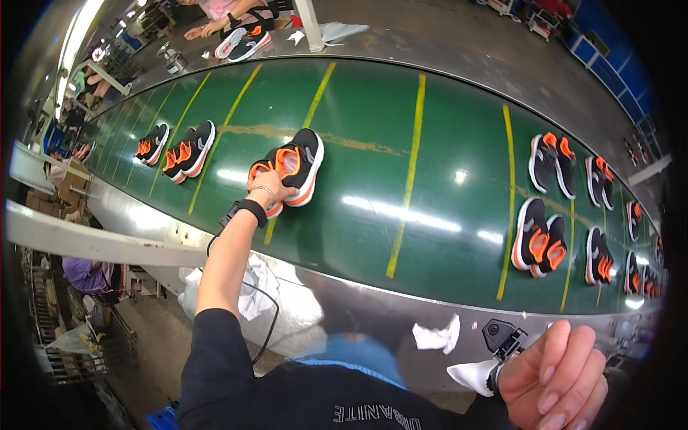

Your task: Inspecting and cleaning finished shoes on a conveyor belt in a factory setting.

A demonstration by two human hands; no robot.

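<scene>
My left hand point(269, 188) reaches over the green conveyor belt and grips a pair of black sneakers point(309, 159) with orange lining and white-orange soles. Its fingers go into the nearer-left shoe and are partly hidden there; the thumb lies against the right shoe. The two shoes stand side by side, toes pointing away from me. At the lower right, my right hand point(559, 376) is raised before the belt's near edge, its fingers curled together toward the palm with nothing visible in them. A white cloth point(473, 376) shows beside that wrist.
More sneaker pairs stand on the belt point(358, 186) at left point(190, 152) and right point(539, 240). Crumpled white paper point(437, 334) lies on the near metal ledge. A white rail point(107, 236) crosses at left. Across the belt, a person point(233, 14) sits near another pair point(245, 43).
</scene>
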